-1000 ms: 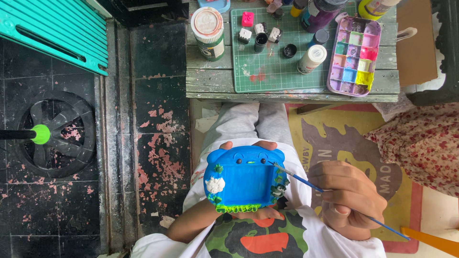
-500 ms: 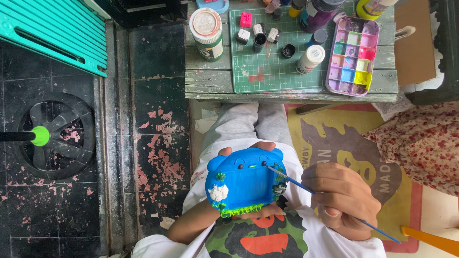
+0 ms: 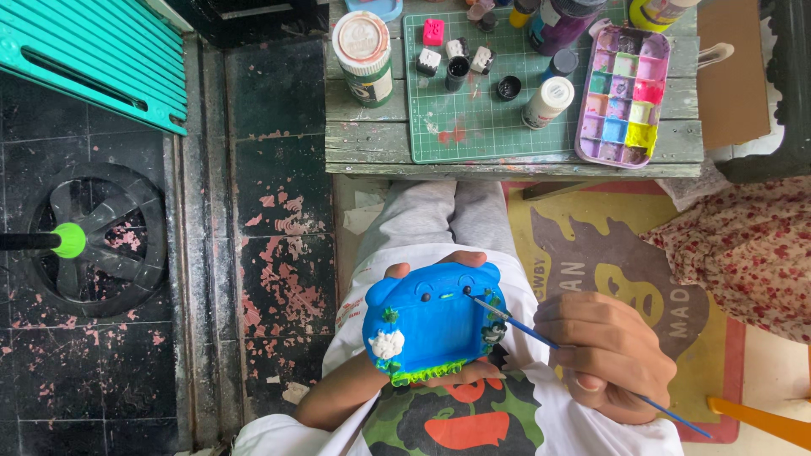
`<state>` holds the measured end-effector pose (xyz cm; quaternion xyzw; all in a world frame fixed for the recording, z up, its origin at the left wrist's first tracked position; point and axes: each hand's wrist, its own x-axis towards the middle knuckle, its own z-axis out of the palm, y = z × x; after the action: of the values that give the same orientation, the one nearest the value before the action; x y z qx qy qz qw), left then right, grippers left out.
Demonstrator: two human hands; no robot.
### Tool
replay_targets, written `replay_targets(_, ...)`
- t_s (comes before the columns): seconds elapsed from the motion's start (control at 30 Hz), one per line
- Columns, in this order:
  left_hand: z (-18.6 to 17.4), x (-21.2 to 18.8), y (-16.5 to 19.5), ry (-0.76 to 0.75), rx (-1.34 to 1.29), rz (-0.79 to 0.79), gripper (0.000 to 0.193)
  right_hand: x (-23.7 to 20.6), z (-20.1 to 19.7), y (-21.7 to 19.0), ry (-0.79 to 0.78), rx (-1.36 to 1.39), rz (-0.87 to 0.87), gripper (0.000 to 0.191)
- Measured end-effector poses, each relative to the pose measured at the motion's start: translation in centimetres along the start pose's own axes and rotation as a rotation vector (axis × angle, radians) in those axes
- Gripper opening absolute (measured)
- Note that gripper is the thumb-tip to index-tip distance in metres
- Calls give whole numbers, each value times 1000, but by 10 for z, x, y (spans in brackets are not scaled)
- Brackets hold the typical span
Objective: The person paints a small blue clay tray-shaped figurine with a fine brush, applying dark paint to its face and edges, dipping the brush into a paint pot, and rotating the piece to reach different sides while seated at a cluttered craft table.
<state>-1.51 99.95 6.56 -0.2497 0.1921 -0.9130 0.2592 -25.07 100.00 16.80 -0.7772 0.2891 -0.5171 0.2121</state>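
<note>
The blue clay frame [image 3: 432, 325], a rounded piece with small ears on its top edge, a white flower at its lower left corner and a green fringe along its bottom, sat over the person's lap, raised in front of the white shirt. The left hand [image 3: 439, 262] cradled it from behind and below: fingertips showed curled over the top edge between the ears, and part of the palm peeked out under the green fringe, so the hand was closed around the frame, which hid most of it. The left forearm ran up from the lower left, bent in towards the body. The right hand [image 3: 610, 355] lay just right of the frame, apart from it, its fingers bunched and pinched shut on a thin blue paintbrush [image 3: 541, 338]. The brush slanted up and left from the hand, its dark tip touching the frame's face near the upper right, beside a small dark dot; its handle stuck out behind the hand towards the lower right. The knuckles faced up and the wrist was turned inward. Ahead of the knees stood a weathered wooden table [image 3: 372, 143] bearing a green cutting mat [image 3: 490, 118], a purple paint palette [image 3: 627, 84] with coloured wells, a white paint bottle [image 3: 547, 101] and a lidded jar [image 3: 363, 46].
</note>
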Motion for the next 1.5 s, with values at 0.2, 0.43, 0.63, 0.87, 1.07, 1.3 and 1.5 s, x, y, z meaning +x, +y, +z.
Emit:
replay_targets(0.2,-8,-7,2,32,37,14,84,2,0,-4,48,22,5,38)
replay_targets(0.43,-2,17,15,-44,-116,-253,94,-5,4,3,132,-51,-45,50)
replay_targets(0.63,-5,15,19,-130,-682,-531,96,-30,11,16,510,134,-18,53)
replay_targets(0.87,-50,-3,29,-27,-352,-389,100,-25,12,8,428,153,61,48)
replay_targets(1.07,-29,-9,5,-46,-104,-39,89,-14,-9,0,121,97,-9,49)
replay_targets(1.3,-10,0,-3,-49,-140,-77,89,-4,-16,-1,-19,61,-63,51)
replay_targets(1.5,-25,7,13,-18,-243,-292,93,-6,-16,3,-18,111,-93,49)
